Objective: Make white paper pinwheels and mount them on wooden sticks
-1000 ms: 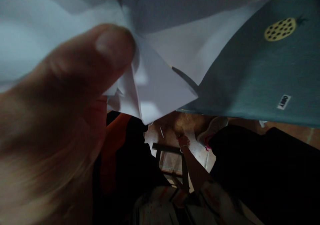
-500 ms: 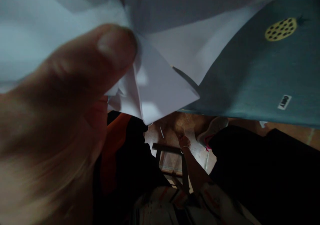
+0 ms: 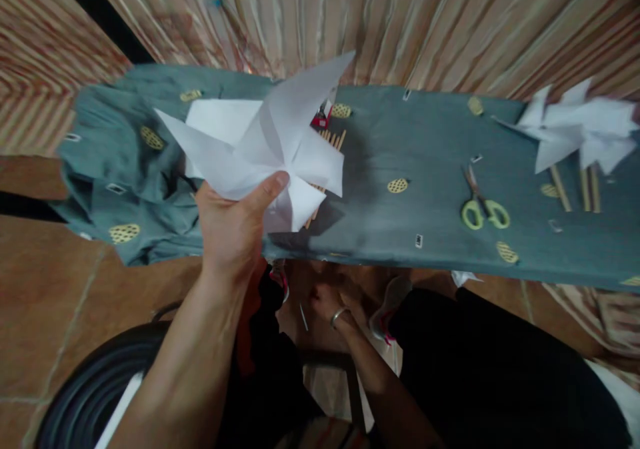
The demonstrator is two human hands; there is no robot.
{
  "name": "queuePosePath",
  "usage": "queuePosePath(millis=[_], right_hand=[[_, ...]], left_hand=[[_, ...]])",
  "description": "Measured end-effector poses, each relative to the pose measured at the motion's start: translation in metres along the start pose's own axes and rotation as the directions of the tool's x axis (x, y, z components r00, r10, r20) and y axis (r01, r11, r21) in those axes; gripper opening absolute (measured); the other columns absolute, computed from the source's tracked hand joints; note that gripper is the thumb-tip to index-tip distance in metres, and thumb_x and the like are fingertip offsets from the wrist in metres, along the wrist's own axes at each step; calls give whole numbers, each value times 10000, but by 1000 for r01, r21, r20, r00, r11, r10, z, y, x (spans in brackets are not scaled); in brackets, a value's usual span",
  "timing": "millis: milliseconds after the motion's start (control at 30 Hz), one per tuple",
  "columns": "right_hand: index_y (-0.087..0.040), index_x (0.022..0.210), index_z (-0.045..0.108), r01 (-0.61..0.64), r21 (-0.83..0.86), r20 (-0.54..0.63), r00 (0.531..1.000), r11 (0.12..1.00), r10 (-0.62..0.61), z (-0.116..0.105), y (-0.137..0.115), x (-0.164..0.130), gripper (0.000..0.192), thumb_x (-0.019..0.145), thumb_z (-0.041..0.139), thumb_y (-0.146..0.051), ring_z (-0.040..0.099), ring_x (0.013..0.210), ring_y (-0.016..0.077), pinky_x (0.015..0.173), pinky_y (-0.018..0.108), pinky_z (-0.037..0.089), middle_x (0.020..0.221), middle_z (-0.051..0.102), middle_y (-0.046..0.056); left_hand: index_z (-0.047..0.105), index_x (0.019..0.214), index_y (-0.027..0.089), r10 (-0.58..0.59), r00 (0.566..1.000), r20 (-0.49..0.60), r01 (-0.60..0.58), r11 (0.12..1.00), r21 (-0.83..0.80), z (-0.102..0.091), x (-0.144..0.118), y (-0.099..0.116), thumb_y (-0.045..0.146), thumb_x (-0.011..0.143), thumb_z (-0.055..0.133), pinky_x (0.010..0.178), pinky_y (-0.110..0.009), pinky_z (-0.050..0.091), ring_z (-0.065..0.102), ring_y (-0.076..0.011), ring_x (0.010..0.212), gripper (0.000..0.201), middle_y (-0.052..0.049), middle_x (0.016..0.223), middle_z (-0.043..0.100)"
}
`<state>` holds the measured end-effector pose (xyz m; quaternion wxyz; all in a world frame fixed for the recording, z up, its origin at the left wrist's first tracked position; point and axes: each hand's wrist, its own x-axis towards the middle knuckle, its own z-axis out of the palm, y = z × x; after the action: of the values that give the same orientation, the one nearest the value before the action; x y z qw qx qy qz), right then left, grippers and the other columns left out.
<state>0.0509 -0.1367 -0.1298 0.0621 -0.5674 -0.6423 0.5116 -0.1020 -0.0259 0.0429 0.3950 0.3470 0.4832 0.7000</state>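
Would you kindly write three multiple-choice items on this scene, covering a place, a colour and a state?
1. Where do the scissors lie?
A. on the floor
B. on the teal cloth
C. in a hand

2. What colour are the scissor handles?
A. green
B. red
C. black

3. What is the left hand doing?
A. resting open
B. gripping the white paper pinwheel
C. holding sticks

Answers:
1 B, they rest flat on the cloth.
2 A, both loops are light green.
3 B, the thumb presses the pinwheel's centre.

No text can be read; the cloth's (image 3: 430, 156) small labels blur.
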Motion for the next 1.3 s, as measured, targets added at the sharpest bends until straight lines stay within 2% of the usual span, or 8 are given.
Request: queuePosePath(millis=[167, 267, 367, 500, 633, 733, 1067, 1300], right_hand=[[-186, 671, 603, 170, -21, 1, 985, 985, -170, -52, -50, -39, 128, 767, 570, -109, 502, 563, 105, 554, 234, 341, 589, 584, -33], [-200, 695, 598, 327, 69, -145, 938, 943, -315, -108, -69, -53, 122, 808, 553, -190, 549, 610, 119, 609, 249, 409, 655, 620, -18], [-206, 723, 615, 371, 118, -303, 897, 921, -322, -163, -82, -28, 115, 806, 601, -285, 559, 598, 115, 598, 243, 418, 648, 635, -20], [-197, 648, 636, 402, 270, -444, 858, 875, -257, -210, -92, 48, 167, 625, 733, -330, 557, 548, 109, 559, 232, 424, 589, 652, -19], [-202, 568, 598, 404, 401, -469, 862, 822, -195, -225, -101, 113, 217, 526, 750, -351, 547, 484, 101, 506, 225, 433, 525, 643, -15], [-201, 555, 591, 405, 444, -460, 869, 800, -184, -230, -111, 138, 230, 508, 757, -354, 542, 464, 97, 475, 219, 432, 524, 652, -7], [-178, 557, 604, 432, 460, -423, 875, 775, -236, -240, -163, 179, 198, 558, 796, -227, 546, 456, 86, 467, 198, 439, 504, 646, -23], [-191, 625, 604, 390, 521, -423, 891, 760, -167, -240, -171, 184, 177, 603, 779, -181, 566, 449, 88, 473, 201, 465, 504, 647, -38]], left_hand=[[719, 892, 199, -18, 996, -84, 15, 999, -31, -3, 15, -6, 281, 549, 866, 868, -358, 558, 698, -208, 890, 383, -37, 906, 757], [719, 926, 199, -35, 990, -133, 32, 999, -26, -1, 21, -7, 292, 518, 865, 818, -330, 566, 702, -210, 861, 443, -35, 886, 761], [717, 960, 172, -27, 989, -145, 16, 997, -71, 3, 24, -6, 261, 511, 849, 797, -310, 563, 703, -202, 833, 477, -43, 871, 761], [720, 965, 142, -51, 988, -145, 34, 993, -113, 10, 26, -4, 221, 505, 839, 763, -291, 562, 701, -189, 783, 481, -51, 826, 757], [727, 924, 133, -57, 979, -194, 33, 992, -125, 9, 31, -1, 204, 494, 832, 807, -317, 560, 702, -200, 803, 448, -57, 817, 755], [728, 879, 133, -63, 968, -244, 33, 992, -123, 1, 36, 0, 214, 481, 838, 828, -336, 559, 702, -203, 803, 420, -65, 843, 755], [728, 854, 119, -61, 951, -302, 37, 996, -86, -18, 40, 1, 222, 452, 863, 800, -344, 572, 701, -194, 760, 437, -79, 874, 756], [724, 849, 126, -81, 959, -272, 60, 994, -88, -14, 38, 1, 246, 475, 855, 762, -322, 567, 695, -186, 738, 414, -63, 809, 754]])
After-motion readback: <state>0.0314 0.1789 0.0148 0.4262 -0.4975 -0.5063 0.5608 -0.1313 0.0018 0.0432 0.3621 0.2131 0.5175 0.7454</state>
